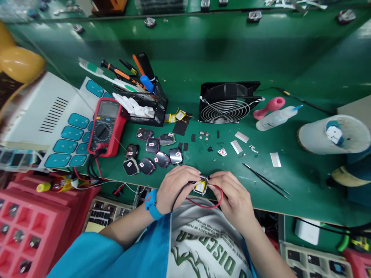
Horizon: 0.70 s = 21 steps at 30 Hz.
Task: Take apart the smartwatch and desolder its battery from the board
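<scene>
Between my two hands, at the table's front edge, is a small open watch case (pixel 202 185) with a yellow battery (pixel 199 187) inside. My left hand (pixel 177 186) has its fingers closed on the case's left side, and a black lead (pixel 180 193) runs from its fingertips. On the right side, my right hand (pixel 232 195) pinches the case rim, with a red lead (pixel 219 199) looping out below its fingers. The lead tips are hidden by my fingers. Several watch bodies with dark screens (pixel 162 159) lie left of my hands. Black tweezers (pixel 266 180) lie to the right.
A red multimeter (pixel 104 125) leans at the left beside a black mesh holder (pixel 145 110) of tools. A fan (pixel 228 102) stands at the back, near a squeeze bottle (pixel 275 118) and a white tub (pixel 336 135). Small parts and silver strips (pixel 241 137) lie mid-table.
</scene>
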### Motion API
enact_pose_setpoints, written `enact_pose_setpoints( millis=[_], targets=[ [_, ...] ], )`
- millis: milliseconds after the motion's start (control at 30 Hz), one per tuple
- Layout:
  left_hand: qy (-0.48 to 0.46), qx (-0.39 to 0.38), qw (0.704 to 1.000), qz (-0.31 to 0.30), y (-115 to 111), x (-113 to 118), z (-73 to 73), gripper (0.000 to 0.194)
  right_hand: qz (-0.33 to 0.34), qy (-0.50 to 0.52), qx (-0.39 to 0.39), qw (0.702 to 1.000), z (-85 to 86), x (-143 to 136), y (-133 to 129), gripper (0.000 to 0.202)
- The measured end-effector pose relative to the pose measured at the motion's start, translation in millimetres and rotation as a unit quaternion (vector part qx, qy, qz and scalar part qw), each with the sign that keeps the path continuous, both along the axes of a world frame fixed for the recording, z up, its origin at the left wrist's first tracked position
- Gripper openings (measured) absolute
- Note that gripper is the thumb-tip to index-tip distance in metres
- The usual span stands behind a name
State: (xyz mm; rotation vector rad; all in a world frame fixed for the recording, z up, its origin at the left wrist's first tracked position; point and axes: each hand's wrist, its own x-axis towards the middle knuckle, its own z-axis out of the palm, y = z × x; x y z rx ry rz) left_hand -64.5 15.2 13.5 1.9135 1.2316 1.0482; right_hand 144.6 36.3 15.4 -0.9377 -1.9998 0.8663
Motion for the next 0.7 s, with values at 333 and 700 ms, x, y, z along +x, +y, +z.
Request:
enact_pose_setpoints(
  millis=[333, 700],
  targets=[
    [0.023, 0.028, 0.999, -0.006, -11, 1, -16.0, 0.025, 0.022, -0.041, 0.083, 0.995, -10.0, 8, -5, 0.016],
    [0.086, 0.012, 0.996, 0.002, -14, 3, -19.0, 0.013, 0.026, -0.09, 0.106, 0.99, -22.5, 15, -5, 0.027]
  ],
)
